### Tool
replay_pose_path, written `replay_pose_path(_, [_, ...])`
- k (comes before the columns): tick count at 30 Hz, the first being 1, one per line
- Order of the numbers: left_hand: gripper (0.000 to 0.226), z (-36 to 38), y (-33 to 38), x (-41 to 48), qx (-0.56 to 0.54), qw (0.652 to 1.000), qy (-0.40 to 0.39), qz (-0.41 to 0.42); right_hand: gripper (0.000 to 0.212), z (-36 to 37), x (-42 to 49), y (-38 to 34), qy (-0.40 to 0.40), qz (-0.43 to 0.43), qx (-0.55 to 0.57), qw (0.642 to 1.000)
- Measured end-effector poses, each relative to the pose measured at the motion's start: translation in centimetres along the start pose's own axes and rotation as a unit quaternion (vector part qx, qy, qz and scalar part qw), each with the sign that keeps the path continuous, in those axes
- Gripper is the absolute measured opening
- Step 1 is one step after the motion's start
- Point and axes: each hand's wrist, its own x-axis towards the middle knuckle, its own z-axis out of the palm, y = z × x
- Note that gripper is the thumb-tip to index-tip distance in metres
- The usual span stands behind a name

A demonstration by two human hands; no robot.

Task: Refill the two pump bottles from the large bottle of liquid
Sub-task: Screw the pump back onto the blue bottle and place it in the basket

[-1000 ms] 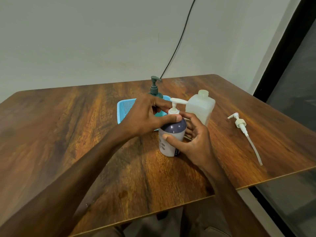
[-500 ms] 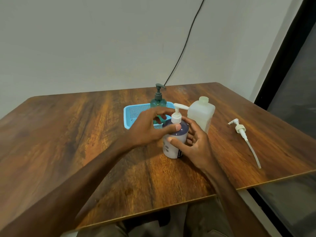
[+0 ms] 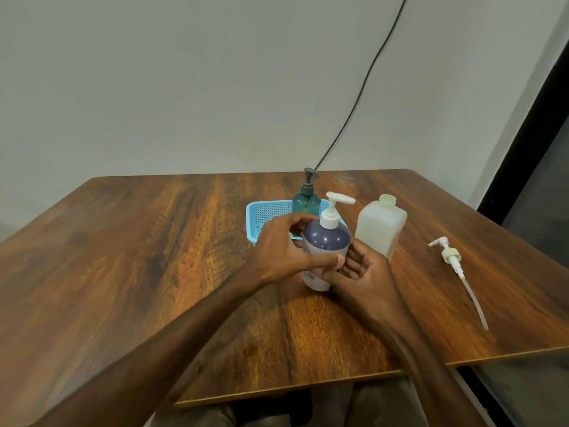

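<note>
Purple pump bottle [image 3: 326, 238]; sides hidden under left hand [image 3: 277, 251], right hand [image 3: 366, 272]

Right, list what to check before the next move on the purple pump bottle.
1. Upright: the purple pump bottle stands on the table: ok.
2. Steadied: the left hand and right hand both grip its body: ok.
3. Closure: its white pump sits in the neck; screwed tight or loose: cannot tell.
4. Source: the large bottle stands upright beside it, neck uncapped: ok.
5. Clutter: the loose pump lies apart at the right, away from both hands: ok.
6. Level: liquid in the green pump bottle in the blue basket: cannot tell.
</note>
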Motion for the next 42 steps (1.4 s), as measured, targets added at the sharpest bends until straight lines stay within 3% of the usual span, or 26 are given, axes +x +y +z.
replay_pose_path(6, [0.065, -6.6, 2.5, 2.5, 0.025, 0.998, 0.053, -0.002, 0.089, 1.3, 2.0, -1.5, -0.010, 0.023, 0.009, 1.000])
replay_pose_path(12, [0.063, -9.1, 0.1, 5.7, 0.044, 0.992, 0.108, -0.044, 0.056, 2.6, 3.1, -1.9, 0.012, 0.033, -0.034, 0.999])
replay_pose_path(22, [0.068, -5.7, -6.5, 8.5, 0.096, 0.988, 0.072, -0.101, 0.028, 2.6, 4.1, -2.4, 0.071, 0.013, -0.123, 0.990])
replay_pose_path(25, [0.073, -5.0, -7.8, 8.5, 0.096, 0.989, 0.073, -0.082, 0.031, 3.2, 4.6, -2.9, 0.122, -0.001, -0.139, 0.983])
replay_pose_path(29, [0.080, -4.4, -8.9, 8.2, 0.097, 0.991, 0.071, -0.062, 0.050, 4.0, 6.9, -3.5, 0.167, -0.002, -0.206, 0.964])
replay_pose_path(33, [0.075, -3.6, -9.5, 7.4, 0.081, 0.992, 0.092, -0.041, 0.073, 4.3, 11.5, -3.2, 0.110, 0.074, -0.306, 0.943])
replay_pose_path(39, [0.075, -3.2, -9.7, 7.3, 0.050, 0.993, 0.102, -0.040, 0.063, 3.9, 15.2, -1.6, 0.009, 0.099, -0.214, 0.972])
replay_pose_path(42, [0.075, -3.2, -9.8, 7.4, 0.063, 0.991, 0.109, -0.037, 0.064, 3.7, 15.5, -0.8, -0.002, 0.075, -0.214, 0.974])
